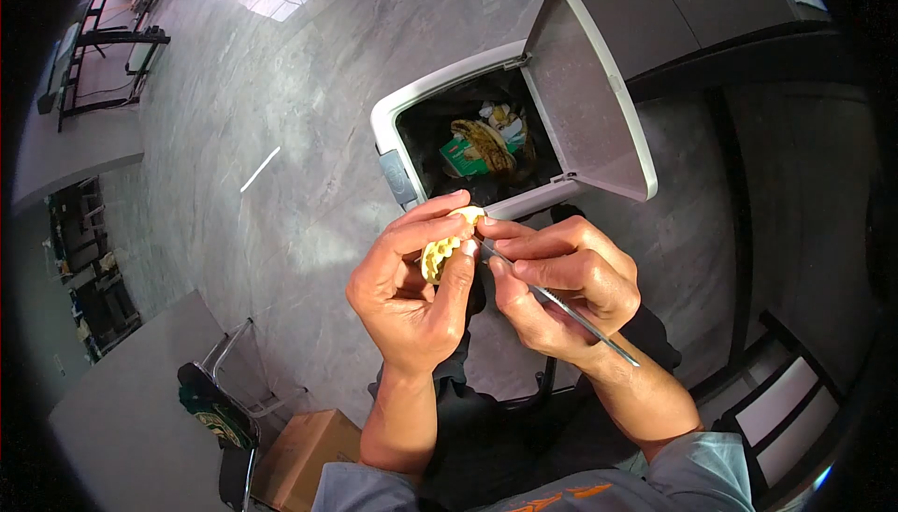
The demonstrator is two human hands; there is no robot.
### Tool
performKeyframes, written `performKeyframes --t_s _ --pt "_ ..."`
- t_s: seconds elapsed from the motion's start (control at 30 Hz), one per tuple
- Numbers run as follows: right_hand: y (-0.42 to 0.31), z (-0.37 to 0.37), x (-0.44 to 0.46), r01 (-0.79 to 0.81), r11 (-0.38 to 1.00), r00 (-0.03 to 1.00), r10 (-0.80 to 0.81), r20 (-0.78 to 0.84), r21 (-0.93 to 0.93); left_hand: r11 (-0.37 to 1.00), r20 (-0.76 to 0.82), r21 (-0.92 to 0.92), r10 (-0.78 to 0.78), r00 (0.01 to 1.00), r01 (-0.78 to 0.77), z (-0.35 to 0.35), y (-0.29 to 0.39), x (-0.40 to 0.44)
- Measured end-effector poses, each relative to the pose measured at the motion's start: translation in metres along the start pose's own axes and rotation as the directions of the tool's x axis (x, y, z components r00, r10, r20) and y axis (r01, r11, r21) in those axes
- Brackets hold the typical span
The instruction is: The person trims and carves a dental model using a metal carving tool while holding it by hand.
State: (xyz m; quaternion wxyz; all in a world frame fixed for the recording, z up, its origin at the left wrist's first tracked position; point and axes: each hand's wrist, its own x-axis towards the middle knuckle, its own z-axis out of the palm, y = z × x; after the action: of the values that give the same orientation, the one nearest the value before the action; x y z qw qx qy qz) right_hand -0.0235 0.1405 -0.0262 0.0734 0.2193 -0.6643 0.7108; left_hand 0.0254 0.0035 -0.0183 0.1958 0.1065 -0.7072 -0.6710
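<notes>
My left hand (412,292) is closed around a small yellow dental cast (438,258), curved, with tooth-like bumps along it. Part of the cast is hidden behind the fingers and thumb. In my right hand (572,278) is a slim metal carving tool (575,317) with a ridged handle, held like a pen. Its back end points down to the right, and its working tip lies close to the cast; whether they touch, I cannot tell. The fingertips of my right hand are at the cast's upper end. Both hands are above the near rim of an open bin.
A white bin (385,124), lined with a black bag, has its lid (599,91) up on the right. Rubbish and a green packet (463,158) lie inside. A cardboard box (309,456) and a metal-framed chair (224,400) are at lower left. Dark furniture borders the right.
</notes>
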Motion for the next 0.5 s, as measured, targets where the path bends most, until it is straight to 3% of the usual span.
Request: performKeyframes --t_s 0.5 --pt "0.0018 -0.0004 -0.0013 -0.002 1.000 1.000 0.002 -0.002 -0.015 1.000 -0.002 -0.001 -0.005 1.000 0.005 0.0005 0.0019 0.0006"
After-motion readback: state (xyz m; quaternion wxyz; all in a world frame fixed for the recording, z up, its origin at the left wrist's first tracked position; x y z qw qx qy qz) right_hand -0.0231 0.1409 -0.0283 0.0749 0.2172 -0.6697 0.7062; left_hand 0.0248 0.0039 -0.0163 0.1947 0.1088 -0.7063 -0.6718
